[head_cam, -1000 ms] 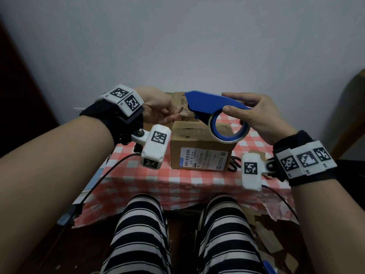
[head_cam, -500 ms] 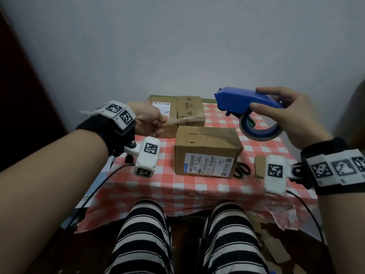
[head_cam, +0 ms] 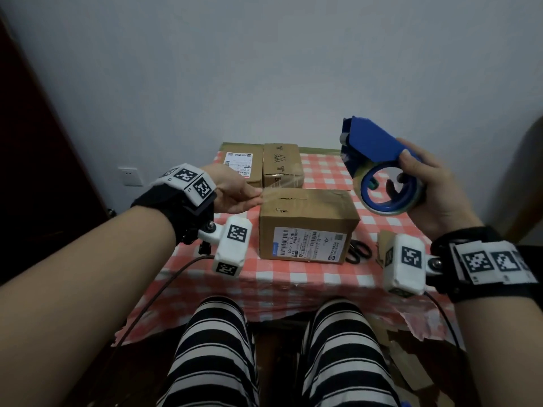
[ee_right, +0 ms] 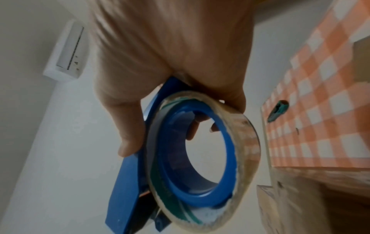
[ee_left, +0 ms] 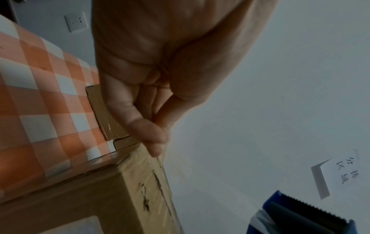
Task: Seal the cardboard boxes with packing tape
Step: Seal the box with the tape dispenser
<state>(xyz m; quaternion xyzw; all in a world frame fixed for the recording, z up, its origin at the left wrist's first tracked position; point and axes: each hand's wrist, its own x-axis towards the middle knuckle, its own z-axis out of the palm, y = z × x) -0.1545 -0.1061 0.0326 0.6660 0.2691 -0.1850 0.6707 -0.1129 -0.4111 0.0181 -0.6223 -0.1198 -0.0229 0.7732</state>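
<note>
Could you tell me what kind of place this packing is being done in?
Probably a room in a home, not a warehouse: a small table under a checked tablecloth stands against a plain wall with a wall socket, and a wall-mounted air conditioner shows in the right wrist view. Three labelled cardboard boxes sit on the table.

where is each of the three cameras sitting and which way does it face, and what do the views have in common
Head: worn on the head, looking forward and down at the checked table; shows both forearms, striped legs, left hand and right hand.
Left wrist: along the left hand toward the front box and wall; fingers pinch a tape strip.
Right wrist: along the right hand, which grips the blue tape dispenser.
Shared: all three show the dispenser, front box and checked cloth.
</note>
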